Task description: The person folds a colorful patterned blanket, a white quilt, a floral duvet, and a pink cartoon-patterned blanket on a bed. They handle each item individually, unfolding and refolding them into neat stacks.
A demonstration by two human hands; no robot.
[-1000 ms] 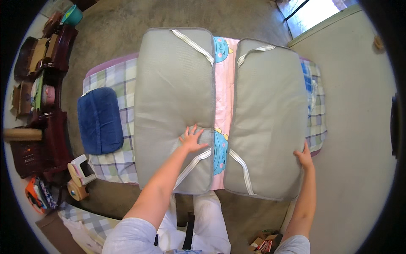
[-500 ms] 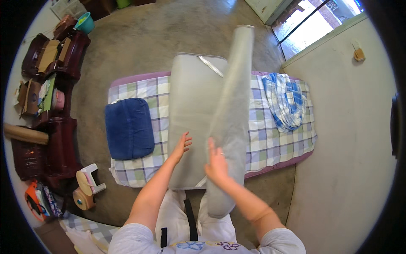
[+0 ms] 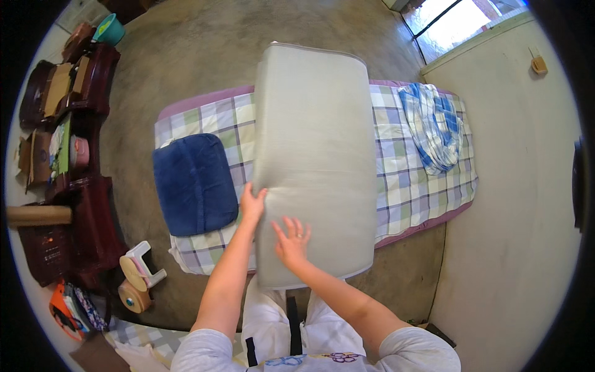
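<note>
A light grey mattress pad [image 3: 316, 136], folded over on itself, lies across the middle of the bed. My left hand [image 3: 251, 206] is at its left edge, with the thumb on the top layer and the fingers closed at the side. Over the pad's lower part, my right hand [image 3: 293, 243] has its fingers spread and holds nothing; it is on or just above the surface. Left of the pad lies a folded dark blue cloth item [image 3: 195, 186]. On the right is a bunched blue-and-white checked cloth [image 3: 432, 127].
A checked sheet [image 3: 412, 192] covers the bed. Dark carved wooden furniture [image 3: 83, 229] with boxes lines the left wall, near small stools [image 3: 135, 270]. A teal bucket [image 3: 110, 30] sits at the upper left. On the right is a white wall [image 3: 502, 204], with a bright doorway beyond.
The pad's raised right-hand flap has come down leftward, and the pad now lies doubled over. My left hand has gone to its left edge; my right hand has moved left and slightly down.
</note>
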